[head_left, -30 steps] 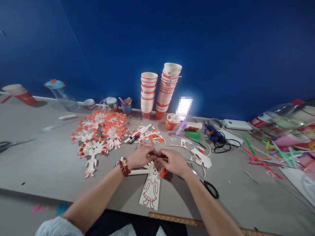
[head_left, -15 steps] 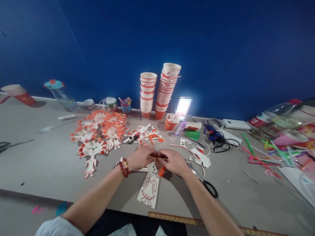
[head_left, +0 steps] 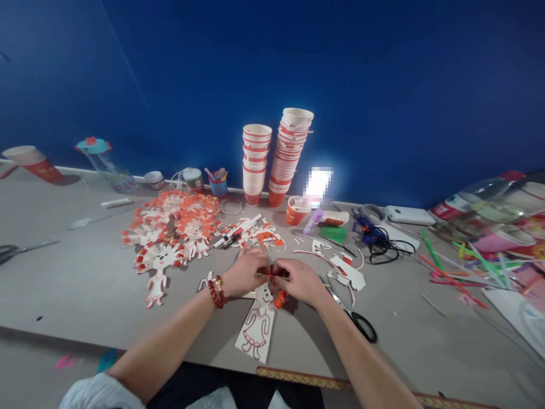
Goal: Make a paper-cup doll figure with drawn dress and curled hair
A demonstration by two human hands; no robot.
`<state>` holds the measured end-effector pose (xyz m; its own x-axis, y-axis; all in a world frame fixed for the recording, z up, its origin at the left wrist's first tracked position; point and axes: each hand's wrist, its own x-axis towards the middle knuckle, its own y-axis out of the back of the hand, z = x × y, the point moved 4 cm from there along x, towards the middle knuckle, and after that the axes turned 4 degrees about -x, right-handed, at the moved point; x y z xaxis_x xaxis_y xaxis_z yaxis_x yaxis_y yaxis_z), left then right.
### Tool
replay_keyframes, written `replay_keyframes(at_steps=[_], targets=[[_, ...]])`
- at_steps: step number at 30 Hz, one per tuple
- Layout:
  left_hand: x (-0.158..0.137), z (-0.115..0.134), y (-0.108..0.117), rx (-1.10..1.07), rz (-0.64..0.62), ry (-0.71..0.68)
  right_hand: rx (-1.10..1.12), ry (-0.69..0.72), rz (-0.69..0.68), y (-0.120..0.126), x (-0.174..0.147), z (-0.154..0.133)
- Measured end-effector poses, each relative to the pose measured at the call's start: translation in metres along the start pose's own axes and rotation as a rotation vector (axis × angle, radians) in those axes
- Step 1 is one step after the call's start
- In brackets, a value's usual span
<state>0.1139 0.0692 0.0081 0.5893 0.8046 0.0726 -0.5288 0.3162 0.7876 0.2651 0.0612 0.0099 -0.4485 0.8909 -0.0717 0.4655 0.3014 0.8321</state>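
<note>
Near the table's front, a paper doll [head_left: 256, 326] with a drawn face and dress lies below my hands, its body still on a rectangular white strip. Curled orange paper [head_left: 280, 299] sticks out beside its head. My left hand [head_left: 247, 271] and my right hand [head_left: 298, 278] meet at the top of the head, fingertips pinched on an orange paper strip [head_left: 270, 275] of the doll. Scissors [head_left: 360, 324] with black handles lie right of my right hand, blades partly hidden by it. Left of my left hand rests a finished-looking doll [head_left: 160, 262] with red-tipped curls.
A pile of curled orange-and-white paper pieces [head_left: 174, 213] lies to the left. Two tall paper cup stacks [head_left: 256, 165] stand at the back. Paper scraps [head_left: 259, 233], a purple glue stick [head_left: 314, 221], a blue glue gun [head_left: 370, 233] and coloured straws [head_left: 453, 281] lie around.
My fingertips have shifted slightly at the orange strip, which shows more between them. The doll's lower end has swung a little to the left.
</note>
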Motion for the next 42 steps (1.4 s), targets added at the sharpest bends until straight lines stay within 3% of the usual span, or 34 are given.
replay_keyframes(at_steps=[11,20,24,29,33,37,39,42], targets=[[0.001,0.002,0.001,-0.004,0.019,-0.040,-0.007,0.013,-0.001,-0.001,0.000,0.000],[0.001,-0.004,0.005,0.015,0.054,-0.091,-0.049,-0.040,-0.036,0.025,-0.007,0.011],[0.001,-0.013,0.014,-0.035,0.166,-0.086,-0.086,-0.027,-0.034,0.033,-0.008,0.014],[0.002,-0.030,0.019,0.032,0.302,0.081,-0.158,-0.062,-0.072,0.051,-0.016,0.027],[0.002,-0.034,0.015,0.119,0.250,0.173,-0.154,-0.168,-0.128,0.075,-0.030,0.048],[0.002,-0.030,0.012,0.129,0.190,0.189,-0.146,-0.269,0.021,0.088,-0.033,0.053],[0.003,-0.027,0.011,0.127,0.158,0.175,-0.131,-0.229,0.101,0.081,-0.028,0.045],[0.003,-0.022,0.009,0.126,0.121,0.161,-0.125,-0.091,0.101,0.060,-0.016,0.028]])
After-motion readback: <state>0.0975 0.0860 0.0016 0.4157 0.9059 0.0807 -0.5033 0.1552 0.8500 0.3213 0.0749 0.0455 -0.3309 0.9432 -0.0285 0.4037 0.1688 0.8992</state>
